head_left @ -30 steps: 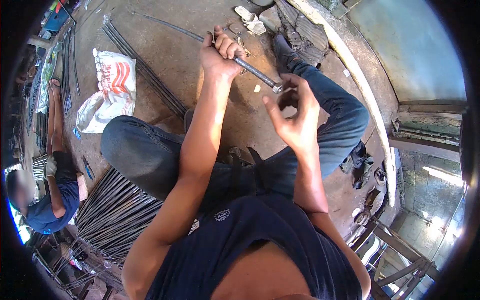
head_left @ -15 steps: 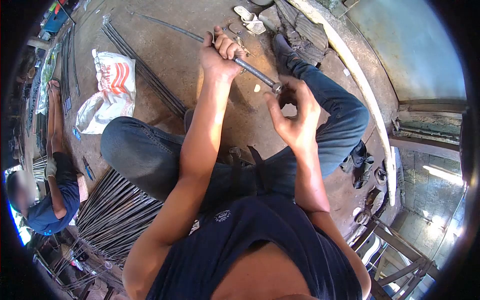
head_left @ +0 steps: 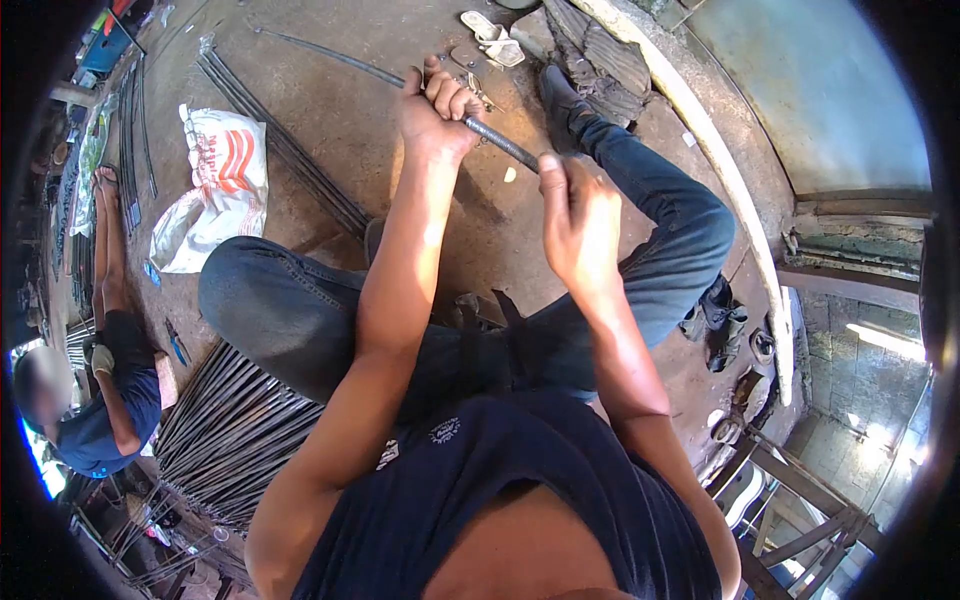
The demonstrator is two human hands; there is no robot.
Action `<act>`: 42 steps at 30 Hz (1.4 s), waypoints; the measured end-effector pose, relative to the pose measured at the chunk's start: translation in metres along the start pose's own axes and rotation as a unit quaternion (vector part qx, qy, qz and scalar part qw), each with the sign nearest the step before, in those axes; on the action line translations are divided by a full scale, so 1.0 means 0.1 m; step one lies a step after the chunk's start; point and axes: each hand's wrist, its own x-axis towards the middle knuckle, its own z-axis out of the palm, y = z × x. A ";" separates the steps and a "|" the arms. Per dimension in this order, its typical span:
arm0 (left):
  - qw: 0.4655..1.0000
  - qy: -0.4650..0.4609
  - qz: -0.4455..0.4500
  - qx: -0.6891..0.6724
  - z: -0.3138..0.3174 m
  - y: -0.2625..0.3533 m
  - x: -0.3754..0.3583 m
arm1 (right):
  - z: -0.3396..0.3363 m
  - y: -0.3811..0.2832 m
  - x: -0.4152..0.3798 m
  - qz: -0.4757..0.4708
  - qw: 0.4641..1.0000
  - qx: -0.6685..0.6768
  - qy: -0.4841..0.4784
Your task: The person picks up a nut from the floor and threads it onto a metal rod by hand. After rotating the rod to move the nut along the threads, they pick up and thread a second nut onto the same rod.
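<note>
A long metal rod (head_left: 503, 143) with a threaded end runs slantwise in front of me, its thin far part reaching up and left. My left hand (head_left: 440, 115) is wrapped round it near the threaded part, palm turned up. At the near end my right hand (head_left: 583, 210) is closed, thumb laid along the top. Its fingers cover the rod's tip and the nut there. Both hands are above the floor between my bent legs.
A white sack (head_left: 225, 165) and several long rods (head_left: 285, 145) lie on the floor at left. A large rod bundle (head_left: 235, 430) is beside my knee, with pliers (head_left: 176, 342) near it. Another person (head_left: 110, 400) sits far left. Sandals (head_left: 492, 38) lie ahead; a pale pole (head_left: 725, 165) curves along the right.
My right hand was open around the nut at the rod's end; now its fingers have closed over it and the hand has turned. My left hand keeps its grip.
</note>
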 end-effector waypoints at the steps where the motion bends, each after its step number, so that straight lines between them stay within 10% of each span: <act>1: 1.000 0.008 0.003 0.008 -0.01 0.00 0.00 | -0.09 -0.02 0.04 0.044 0.996 0.051 -0.064; 6: 1.000 0.026 0.008 0.016 0.00 0.00 -0.01 | -0.01 0.06 0.00 -0.071 0.997 -0.005 -0.039; 12: 0.999 0.040 0.010 0.028 -0.09 -0.03 0.01 | -0.15 0.20 0.14 0.186 0.946 0.114 -0.240; 15: 0.997 0.058 0.021 0.036 -0.08 -0.02 0.00 | -0.17 0.16 0.08 -0.129 0.989 -0.027 -0.073; 28: 0.995 0.087 0.019 0.047 -0.06 -0.01 0.00 | -0.17 0.29 0.20 -0.222 0.960 -0.117 -0.127; 32: 0.990 0.114 0.035 0.072 -0.10 -0.03 0.01 | -0.17 0.30 0.30 -0.168 0.964 -0.106 -0.180; 34: 0.990 0.117 0.028 0.076 -0.15 -0.02 0.02 | -0.14 0.34 0.37 0.068 0.953 0.065 -0.287; 38: 0.992 0.102 -0.002 0.075 -0.20 0.01 0.03 | -0.19 0.23 0.21 -0.231 0.954 -0.122 -0.148; 42: 0.986 0.136 0.009 0.096 -0.20 -0.01 0.04 | -0.11 0.36 0.21 -0.218 0.940 -0.194 -0.178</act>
